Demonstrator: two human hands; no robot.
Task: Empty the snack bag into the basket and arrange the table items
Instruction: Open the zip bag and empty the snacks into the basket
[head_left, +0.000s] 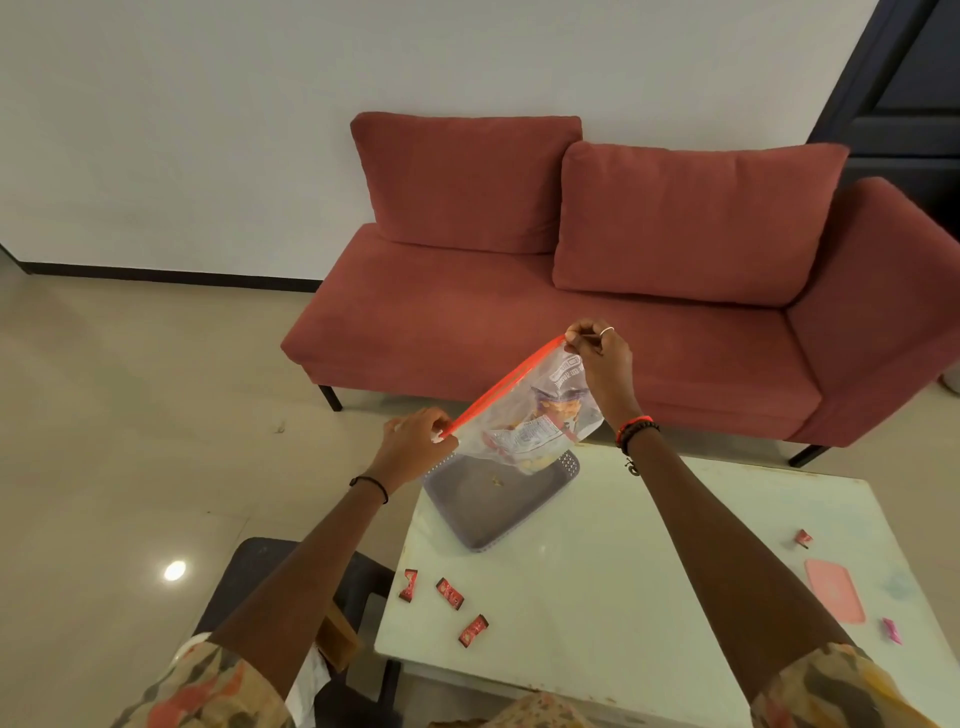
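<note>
I hold a clear snack bag (540, 415) with a red zip strip up in the air over the grey perforated basket (483, 525), which sits at the far left corner of the pale table (597, 597). My left hand (415, 434) pinches the strip's near end. My right hand (597, 348) pinches the far, higher end. Printed snack packets show through the plastic. A small yellowish crumb (497, 481) lies in the basket. Three red wrapped candies (449, 593) lie on the table's near left part.
A further red candy (803, 538), a pink flat lid (835, 590) and a pink wrapped sweet (892, 630) lie on the table's right side. A red sofa (571, 322) stands behind the table. A dark stool (311, 587) is at the table's left.
</note>
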